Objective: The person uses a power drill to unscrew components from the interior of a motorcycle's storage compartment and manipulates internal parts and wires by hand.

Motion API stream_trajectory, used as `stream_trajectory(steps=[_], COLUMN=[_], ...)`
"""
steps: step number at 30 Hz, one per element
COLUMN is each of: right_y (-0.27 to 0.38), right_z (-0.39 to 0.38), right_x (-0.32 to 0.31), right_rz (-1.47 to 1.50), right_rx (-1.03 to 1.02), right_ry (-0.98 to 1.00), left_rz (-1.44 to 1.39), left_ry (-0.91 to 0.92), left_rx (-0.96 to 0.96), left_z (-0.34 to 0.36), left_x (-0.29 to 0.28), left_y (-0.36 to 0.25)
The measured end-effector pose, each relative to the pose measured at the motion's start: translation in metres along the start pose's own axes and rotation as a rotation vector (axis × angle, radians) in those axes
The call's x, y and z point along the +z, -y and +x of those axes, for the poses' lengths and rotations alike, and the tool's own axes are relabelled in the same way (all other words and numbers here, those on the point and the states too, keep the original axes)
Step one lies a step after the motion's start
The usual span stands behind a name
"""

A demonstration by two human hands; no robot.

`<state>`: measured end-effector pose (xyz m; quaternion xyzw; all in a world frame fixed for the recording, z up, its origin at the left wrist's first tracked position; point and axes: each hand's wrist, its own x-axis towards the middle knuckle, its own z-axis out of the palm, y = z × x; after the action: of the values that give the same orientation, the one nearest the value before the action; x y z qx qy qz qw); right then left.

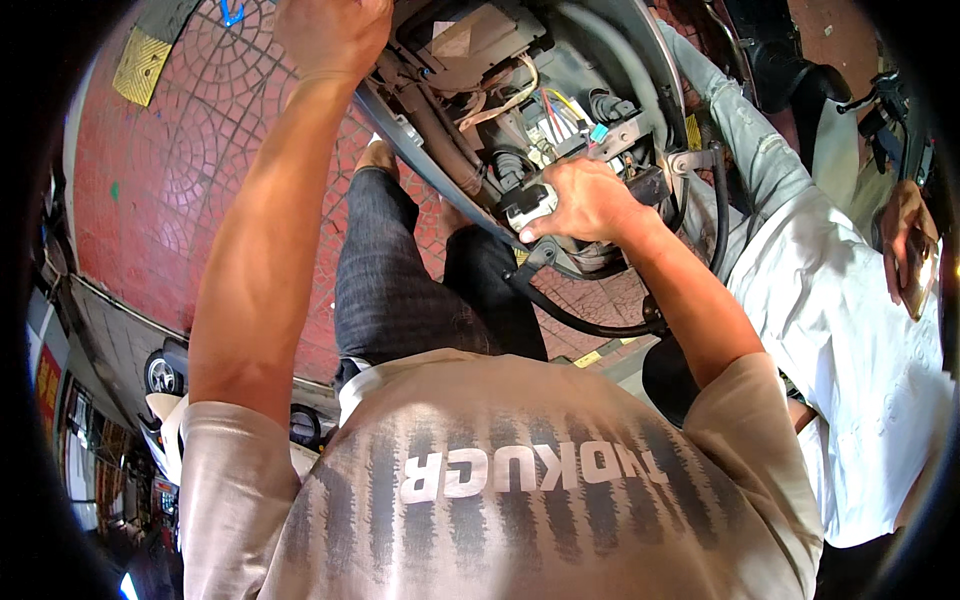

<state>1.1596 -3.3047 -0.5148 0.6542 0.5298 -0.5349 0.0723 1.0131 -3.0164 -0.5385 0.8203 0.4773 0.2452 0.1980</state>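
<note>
The opened rear body of a scooter [470,185] stands in front of me, its inside showing. My right hand [585,200] is closed round a small black-and-white block-shaped part [532,208] at the near end of the opening, thumb on its near side. Coloured wires [556,112] and a light blue connector [599,132] lie just beyond those fingers. At the top edge, my left hand [335,32] is closed beside the left rim of the body. Its fingertips are partly cut off, and what they hold, if anything, is hidden.
A black curved rail [575,318] runs round the near end of the scooter. On the right sits another person in a white shirt [810,300], a shiny object [920,280] in one hand. Red patterned paving [200,170] spreads to the left, with a yellow tactile tile [148,65].
</note>
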Motion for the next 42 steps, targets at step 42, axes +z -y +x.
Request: stream_trajectory(steps=[42], right_y=[0.056], right_z=[-0.008], right_x=[-0.003], right_rz=[-0.326], right_rx=[0.245], right_ry=[0.077], left_rz=[-0.009], left_ry=[-0.134], left_rx=[0.029], left_z=[0.0], left_x=[0.009], left_y=[0.014])
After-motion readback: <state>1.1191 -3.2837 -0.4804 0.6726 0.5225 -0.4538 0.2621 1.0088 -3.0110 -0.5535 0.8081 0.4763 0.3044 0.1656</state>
